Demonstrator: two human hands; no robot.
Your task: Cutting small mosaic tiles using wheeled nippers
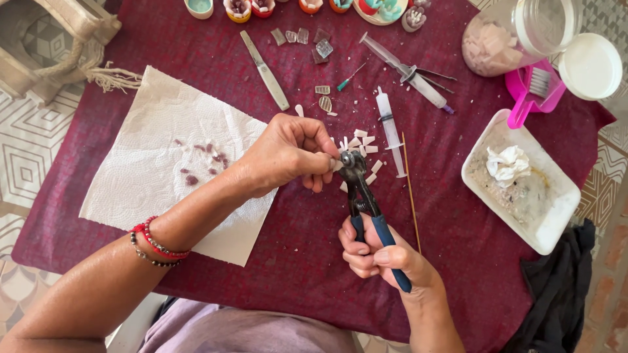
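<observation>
Right hand (379,255) is clenched on the blue handles of the nippers (361,189); a small white tile piece (336,165) is pinched by the left hand (288,153) at the jaws, above the table (294,261). Cutting appears to be in hand; steady alignment and a firm squeeze would be required.

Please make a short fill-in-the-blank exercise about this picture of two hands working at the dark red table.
1. The right hand grips a pair of metal nippers with ______ handles.
2. The left hand holds a small pale tile piece at the nippers' ______.
3. The white paper towel with small purple bits lies under the ______ forearm.
4. The crumpled white tissue lies in a white rectangular ______.

Missing words: blue; jaws; left; tray
</observation>
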